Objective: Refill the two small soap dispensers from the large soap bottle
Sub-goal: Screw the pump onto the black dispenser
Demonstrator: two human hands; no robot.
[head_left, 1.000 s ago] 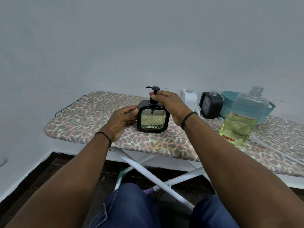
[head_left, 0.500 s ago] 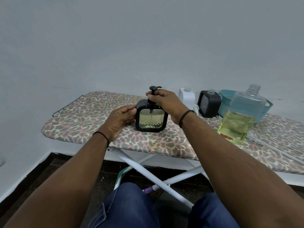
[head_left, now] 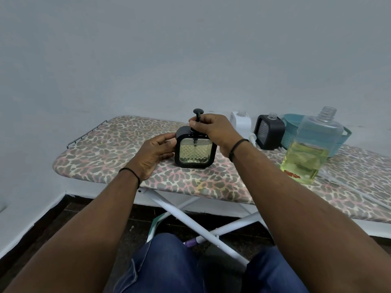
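Observation:
A black square soap dispenser (head_left: 195, 153) with a clear quilted window showing yellowish soap stands on the leopard-print ironing board (head_left: 118, 153). My left hand (head_left: 154, 154) holds its left side. My right hand (head_left: 213, 129) grips the black pump (head_left: 198, 115) at the collar on top. A second black dispenser (head_left: 269, 133) without a pump stands at the back right. The large clear soap bottle (head_left: 311, 149), uncapped and about half full of yellow soap, stands to the right.
A white dispenser (head_left: 241, 122) stands against the wall behind my right hand. A teal basket (head_left: 289, 132) sits behind the large bottle. The board's white crossed legs (head_left: 190, 220) and my knees are below.
The pump head has turned from pointing left to facing away while my right hand twists at the collar. My left hand keeps steadying the dispenser.

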